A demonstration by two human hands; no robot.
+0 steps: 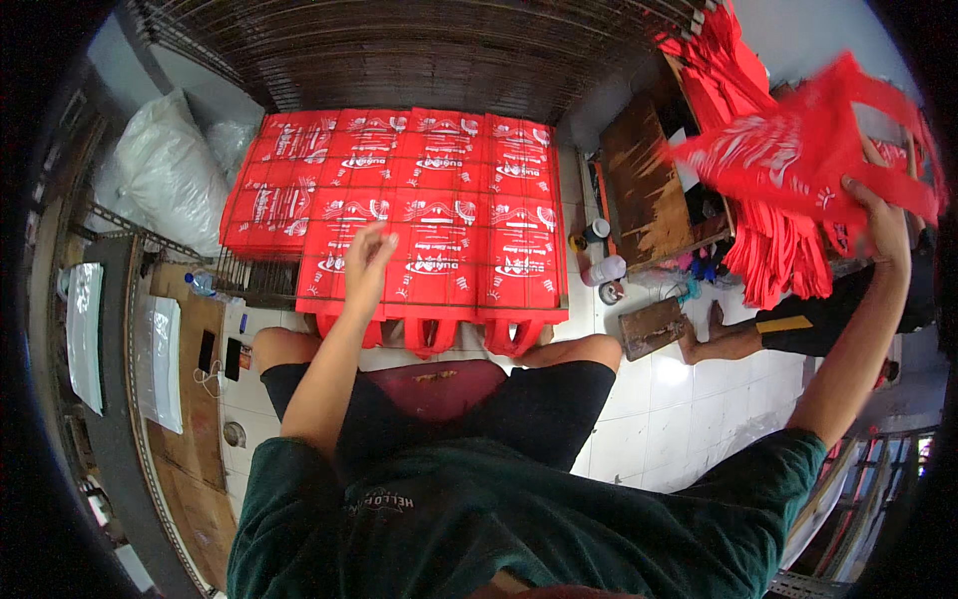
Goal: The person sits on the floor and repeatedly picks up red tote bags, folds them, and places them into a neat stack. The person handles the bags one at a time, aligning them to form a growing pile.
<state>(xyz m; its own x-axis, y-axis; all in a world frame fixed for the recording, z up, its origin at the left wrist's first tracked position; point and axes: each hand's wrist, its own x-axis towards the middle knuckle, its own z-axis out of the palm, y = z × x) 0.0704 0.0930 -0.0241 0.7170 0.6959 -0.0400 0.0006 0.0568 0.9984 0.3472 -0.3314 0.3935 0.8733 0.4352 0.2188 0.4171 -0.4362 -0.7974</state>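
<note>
Red printed fabric bag (pixel 798 150) gripped in right hand (pixel 883 215), lifted off to the right. Left hand (pixel 367 258), fingers loose and open, hovers over the tiled sheet of red printed bags (pixel 399 215). I judge pickup stage; next move needs squaring it onto that layer.

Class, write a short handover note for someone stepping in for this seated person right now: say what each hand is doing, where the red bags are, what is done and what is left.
Left hand: empty, fingers loosely curled, hovering over the sheet of red bags laid flat in rows on the wire rack.
Right hand: raised out to the right, gripping one red bag, blurred.
Stock: a pile of red bags hangs off the wooden bench on the right.
Done: the rack looks covered with rows of bags.
Left: the held bag is not yet laid down; the pile remains.
</note>
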